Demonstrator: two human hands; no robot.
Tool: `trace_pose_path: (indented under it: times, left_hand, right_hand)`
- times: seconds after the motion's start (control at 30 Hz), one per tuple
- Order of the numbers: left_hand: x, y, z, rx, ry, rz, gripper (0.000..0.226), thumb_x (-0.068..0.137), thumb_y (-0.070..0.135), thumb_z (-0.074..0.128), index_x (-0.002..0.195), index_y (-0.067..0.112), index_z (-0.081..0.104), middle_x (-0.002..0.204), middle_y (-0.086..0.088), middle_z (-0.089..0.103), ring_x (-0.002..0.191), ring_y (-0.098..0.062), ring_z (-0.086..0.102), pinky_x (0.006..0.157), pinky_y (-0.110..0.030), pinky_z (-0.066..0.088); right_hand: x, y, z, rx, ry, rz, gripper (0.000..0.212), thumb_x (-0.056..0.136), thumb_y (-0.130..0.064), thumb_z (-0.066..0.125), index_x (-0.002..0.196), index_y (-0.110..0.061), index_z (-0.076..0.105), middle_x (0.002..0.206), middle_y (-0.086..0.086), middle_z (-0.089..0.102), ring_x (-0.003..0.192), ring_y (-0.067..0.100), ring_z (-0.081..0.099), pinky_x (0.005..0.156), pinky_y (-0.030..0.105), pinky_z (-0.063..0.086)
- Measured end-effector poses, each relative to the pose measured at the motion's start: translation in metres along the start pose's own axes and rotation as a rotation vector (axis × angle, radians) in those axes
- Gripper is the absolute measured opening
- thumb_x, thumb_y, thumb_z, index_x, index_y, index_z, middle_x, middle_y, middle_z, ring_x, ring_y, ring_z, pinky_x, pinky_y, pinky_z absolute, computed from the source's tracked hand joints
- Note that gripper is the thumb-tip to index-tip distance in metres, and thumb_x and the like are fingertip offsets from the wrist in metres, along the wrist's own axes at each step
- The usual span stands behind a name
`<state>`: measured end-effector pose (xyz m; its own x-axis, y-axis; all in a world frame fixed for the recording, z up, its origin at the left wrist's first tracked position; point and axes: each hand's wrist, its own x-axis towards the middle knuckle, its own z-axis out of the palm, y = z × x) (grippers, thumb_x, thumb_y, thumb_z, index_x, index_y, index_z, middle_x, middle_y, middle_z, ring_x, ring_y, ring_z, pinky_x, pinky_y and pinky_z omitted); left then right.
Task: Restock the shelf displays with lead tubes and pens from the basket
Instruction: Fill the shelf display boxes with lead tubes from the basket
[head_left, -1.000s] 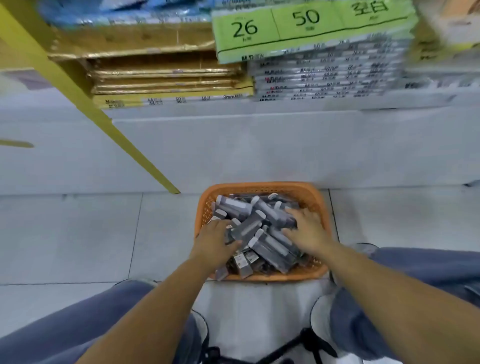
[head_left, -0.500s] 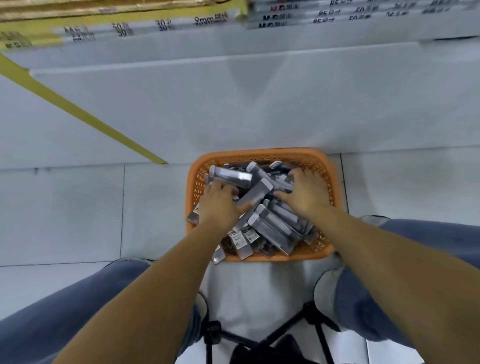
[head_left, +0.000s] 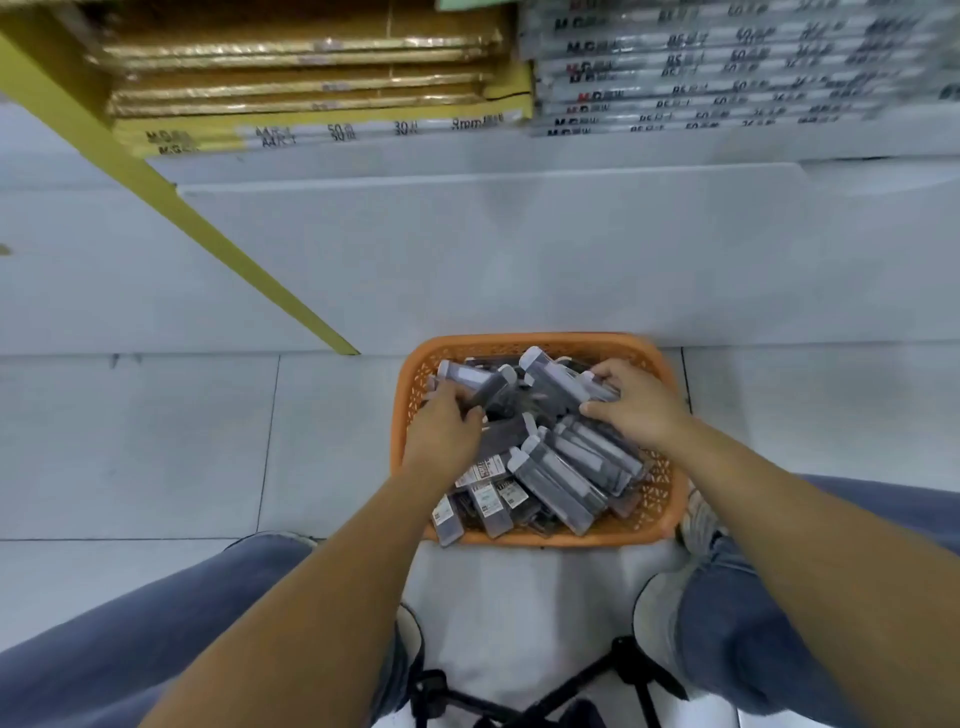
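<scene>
A yellow shelf post (head_left: 171, 208) slants down to the tiled floor (head_left: 156, 441) at left, beside gold-wrapped packs (head_left: 301, 78) stacked flat on the bottom shelf. Below, a person crouches in blue jeans (head_left: 130, 639), both bare forearms reaching forward into an orange mesh basket (head_left: 524, 340) that stands on the floor against the white shelf base (head_left: 519, 249). The basket is heaped with grey lead tubes (head_left: 566, 467), white-capped and lying crosswise over one another, a few with labelled ends hanging over the near rim. The left hand (head_left: 447, 431) has its fingers and thumb curled round a left-side tube (head_left: 470, 376) at the far left of the heap. The right hand (head_left: 639, 405) grips a centre tube (head_left: 550, 374), fingers over its top and thumb under, near the far rim. Above at right, silver-grey packs (head_left: 701, 78) are stacked on the same shelf, their print blurred. A pale shoe (head_left: 696, 519) sits just beside the basket's near-right corner, and black tripod legs (head_left: 623, 670) spread between the knees.
</scene>
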<state>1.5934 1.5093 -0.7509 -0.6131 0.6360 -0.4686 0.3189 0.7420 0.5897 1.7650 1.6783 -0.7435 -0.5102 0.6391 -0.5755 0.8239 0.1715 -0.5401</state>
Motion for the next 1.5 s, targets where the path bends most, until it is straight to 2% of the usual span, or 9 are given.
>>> trace_pose_path:
  times: [0.2,0.27,0.37,0.53,0.7,0.8,1.03,1.3,1.5]
  left_hand:
    - [-0.026,0.032,-0.043,-0.63,-0.155,-0.071,0.024,0.088,0.022,0.059,0.107,0.015,0.048,0.08,-0.004,0.052,0.064,-0.017,0.052,0.068,-0.04,0.047]
    - [-0.043,0.051,-0.061,-0.787,-0.197,-0.015,0.047,0.076,0.043,0.072,0.114,0.018,0.059,0.073,0.004,0.052,0.063,-0.013,0.048,0.068,-0.035,0.044]
    - [-0.073,0.082,-0.09,-0.931,-0.303,0.103,0.036,0.083,0.054,0.074,0.105,0.027,0.068,0.065,0.012,0.063,0.057,-0.006,0.053,0.061,-0.023,0.048]
    - [-0.114,0.119,-0.137,-1.151,-0.412,0.236,0.048,0.094,0.048,0.054,0.137,0.026,0.055,0.124,0.0,0.072,0.109,-0.02,0.071,0.093,-0.055,0.056]
    - [-0.137,0.143,-0.184,-1.065,-0.384,0.378,0.052,0.092,0.052,0.056,0.139,0.029,0.054,0.131,-0.002,0.069,0.115,-0.029,0.068,0.085,-0.056,0.058]
    - [-0.148,0.158,-0.214,-0.956,-0.301,0.457,0.05,0.088,0.052,0.061,0.133,0.03,0.057,0.118,-0.003,0.074,0.103,-0.029,0.073,0.077,-0.043,0.06]
    - [-0.15,0.185,-0.263,-0.916,-0.186,0.541,0.049,0.085,0.049,0.07,0.129,0.034,0.057,0.11,-0.004,0.076,0.091,-0.019,0.075,0.076,-0.036,0.06]
    - [-0.15,0.195,-0.268,-1.007,-0.051,0.579,0.052,0.082,0.04,0.074,0.129,0.026,0.058,0.109,-0.009,0.076,0.095,-0.021,0.072,0.069,-0.03,0.056]
    - [-0.152,0.194,-0.269,-0.928,-0.004,0.593,0.028,0.089,0.034,0.073,0.117,0.034,0.066,0.11,-0.008,0.073,0.096,-0.02,0.068,0.072,-0.03,0.053]
  right_hand:
    - [-0.044,-0.059,-0.035,0.309,-0.014,-0.13,0.044,0.081,-0.041,0.074,0.12,-0.038,0.054,0.122,-0.015,0.06,0.111,0.014,0.061,0.1,0.043,0.047]
    - [-0.065,-0.083,-0.043,0.426,-0.034,-0.191,0.043,0.08,-0.047,0.072,0.119,-0.039,0.055,0.121,-0.018,0.063,0.109,0.011,0.063,0.1,0.044,0.048]
    - [-0.097,-0.123,-0.05,0.658,-0.08,-0.307,0.035,0.085,-0.035,0.071,0.117,-0.037,0.058,0.12,-0.005,0.067,0.106,0.016,0.067,0.097,0.049,0.05]
    - [-0.145,-0.179,-0.07,0.66,0.046,-0.491,0.028,0.092,-0.026,0.065,0.116,-0.039,0.058,0.115,-0.001,0.065,0.102,0.014,0.066,0.093,0.042,0.053]
    - [-0.183,-0.219,-0.101,0.501,0.136,-0.639,0.03,0.092,-0.028,0.064,0.121,-0.036,0.058,0.11,0.001,0.06,0.094,0.014,0.064,0.067,0.027,0.054]
    - [-0.198,-0.243,-0.131,0.369,0.202,-0.747,0.032,0.088,-0.023,0.07,0.116,-0.035,0.06,0.114,0.004,0.056,0.1,0.014,0.06,0.078,0.027,0.055]
    - [-0.216,-0.295,-0.187,0.283,0.076,-0.911,0.096,0.08,-0.01,0.077,0.135,-0.065,0.02,0.1,-0.002,0.056,0.062,0.011,0.056,0.066,0.023,0.054]
    - [-0.212,-0.309,-0.186,0.272,0.11,-1.015,0.088,0.088,-0.009,0.064,0.129,-0.075,0.021,0.089,-0.008,0.058,0.055,0.015,0.063,0.052,0.021,0.049]
    - [-0.211,-0.316,-0.176,0.313,0.286,-1.013,0.064,0.08,-0.05,0.068,0.122,-0.068,0.022,0.071,-0.01,0.063,0.049,0.015,0.065,0.047,0.023,0.05]
